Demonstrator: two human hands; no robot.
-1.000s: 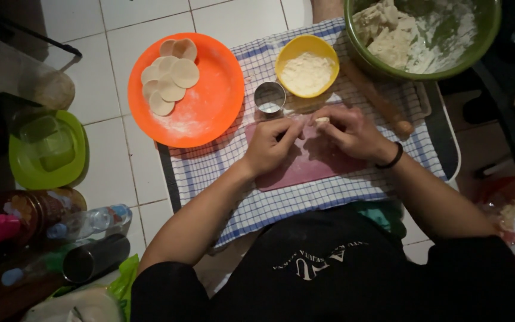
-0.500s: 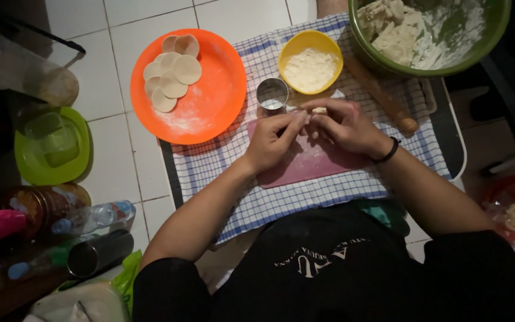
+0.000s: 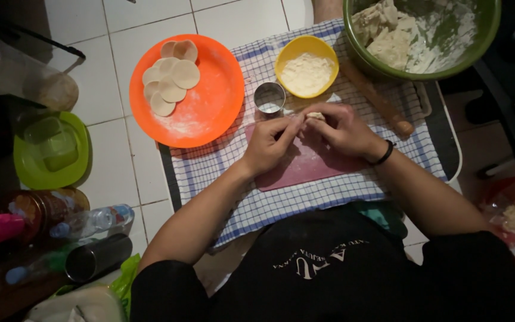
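Checked cloth (image 3: 329, 197) covers the low bench, w/ pink mat (image 3: 311, 167) on it. Green bowl (image 3: 442, 53) of dough scraps top right; orange plate (image 3: 210, 101) w/ dough rounds (image 3: 171, 77) top left. Yellow bowl (image 3: 307, 65) of flour btwn them, wooden rolling pin (image 3: 382, 107) beside it, small metal cup (image 3: 269, 97) just left. Left hand (image 3: 269, 143) & right hand (image 3: 344, 128) meet over the mat, fingertips pinching one small dough piece (image 3: 315, 115) btwn them.

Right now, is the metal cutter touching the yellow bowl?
Apart. The head view shows a strip of checked cloth between the metal cutter and the yellow bowl.
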